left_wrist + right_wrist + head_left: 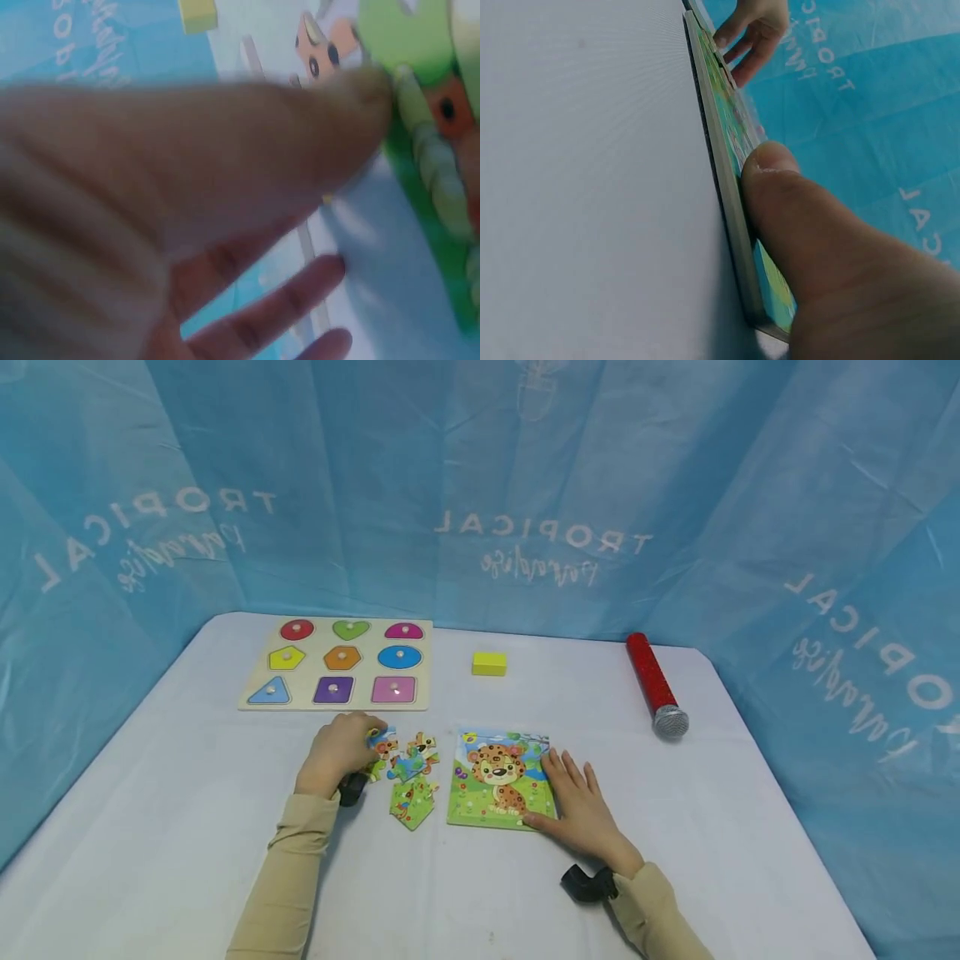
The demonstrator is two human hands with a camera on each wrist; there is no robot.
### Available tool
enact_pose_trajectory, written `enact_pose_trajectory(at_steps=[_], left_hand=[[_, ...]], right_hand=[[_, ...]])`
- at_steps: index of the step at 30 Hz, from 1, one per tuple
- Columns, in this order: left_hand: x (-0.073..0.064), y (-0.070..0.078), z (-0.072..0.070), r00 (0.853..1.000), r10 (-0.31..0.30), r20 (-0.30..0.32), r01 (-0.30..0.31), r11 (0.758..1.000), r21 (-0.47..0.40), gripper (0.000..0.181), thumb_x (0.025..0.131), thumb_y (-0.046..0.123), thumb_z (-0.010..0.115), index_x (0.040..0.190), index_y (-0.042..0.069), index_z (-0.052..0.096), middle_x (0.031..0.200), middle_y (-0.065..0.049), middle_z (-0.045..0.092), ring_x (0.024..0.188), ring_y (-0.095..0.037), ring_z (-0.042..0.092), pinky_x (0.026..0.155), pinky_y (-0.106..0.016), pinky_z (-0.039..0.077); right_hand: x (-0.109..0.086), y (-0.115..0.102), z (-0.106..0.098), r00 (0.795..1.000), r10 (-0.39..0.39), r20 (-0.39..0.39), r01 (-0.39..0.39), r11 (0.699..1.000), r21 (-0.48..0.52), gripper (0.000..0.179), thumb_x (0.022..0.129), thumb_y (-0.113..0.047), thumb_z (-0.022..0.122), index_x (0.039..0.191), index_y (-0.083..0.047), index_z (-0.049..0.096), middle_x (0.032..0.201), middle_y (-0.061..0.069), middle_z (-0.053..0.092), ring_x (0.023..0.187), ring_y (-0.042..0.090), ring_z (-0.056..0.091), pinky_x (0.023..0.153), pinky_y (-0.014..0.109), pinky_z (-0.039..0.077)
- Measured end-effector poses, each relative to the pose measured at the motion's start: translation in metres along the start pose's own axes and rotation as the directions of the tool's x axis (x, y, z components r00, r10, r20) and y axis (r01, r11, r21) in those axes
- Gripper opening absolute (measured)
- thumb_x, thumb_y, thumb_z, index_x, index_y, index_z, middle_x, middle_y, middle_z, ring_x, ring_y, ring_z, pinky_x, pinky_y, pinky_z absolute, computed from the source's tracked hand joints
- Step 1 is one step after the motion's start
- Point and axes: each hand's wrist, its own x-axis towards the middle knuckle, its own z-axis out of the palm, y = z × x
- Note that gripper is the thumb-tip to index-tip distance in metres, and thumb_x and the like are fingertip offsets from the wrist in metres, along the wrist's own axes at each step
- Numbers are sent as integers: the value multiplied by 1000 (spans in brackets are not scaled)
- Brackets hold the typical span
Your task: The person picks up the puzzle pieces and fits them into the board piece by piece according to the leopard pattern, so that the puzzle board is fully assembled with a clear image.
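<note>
Pieces (408, 768) lie loose near the table's front edge, just left of the leopard puzzle board (501, 777). Your left hand (339, 753) pinches one; lift it clear of the pile. Keep your right hand (581, 810) flat, fingers straight, steadying the board's right edge.

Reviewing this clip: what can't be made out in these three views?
- Left hand: in the head view its back hides the fingertips, so its hold on the loose puzzle pieces is unclear.
- Left wrist view: blurred, a finger fills the frame.
- Leopard puzzle board: edge-on in the right wrist view, picture unreadable; the right hand covers its right edge.
</note>
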Motion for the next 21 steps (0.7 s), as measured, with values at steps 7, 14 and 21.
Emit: enact_pose_trajectory(at_steps=[7, 14, 21], left_hand=[[1, 1, 4, 1000, -28, 5, 28, 999, -19, 42, 77, 4, 71, 119, 3, 68, 109, -18, 69, 96, -35, 65, 77, -51, 54], [1, -2, 10, 998, 20, -65, -15, 997, 70, 47, 75, 14, 75, 120, 3, 67, 101, -16, 72, 91, -35, 65, 78, -54, 51], [0, 7, 1, 980, 66, -190, -39, 989, 142, 45, 72, 21, 80, 114, 8, 71, 95, -14, 72, 89, -35, 63, 79, -54, 49]], right_hand=[[-2, 2, 3, 1000, 3, -3, -3, 1000, -10, 97, 82, -55, 66, 153, -3, 24, 160, 17, 21, 150, 37, 15, 120, 59, 4], [-3, 5, 5, 1000, -3, -14, 3, 1000, -17, 97, 82, -56, 67, 153, -4, 26, 159, 17, 24, 149, 37, 17, 119, 59, 5], [1, 3, 2, 999, -19, -26, 18, 1000, -18, 96, 82, -55, 66, 153, -3, 26, 159, 18, 24, 149, 38, 17, 119, 59, 5]])
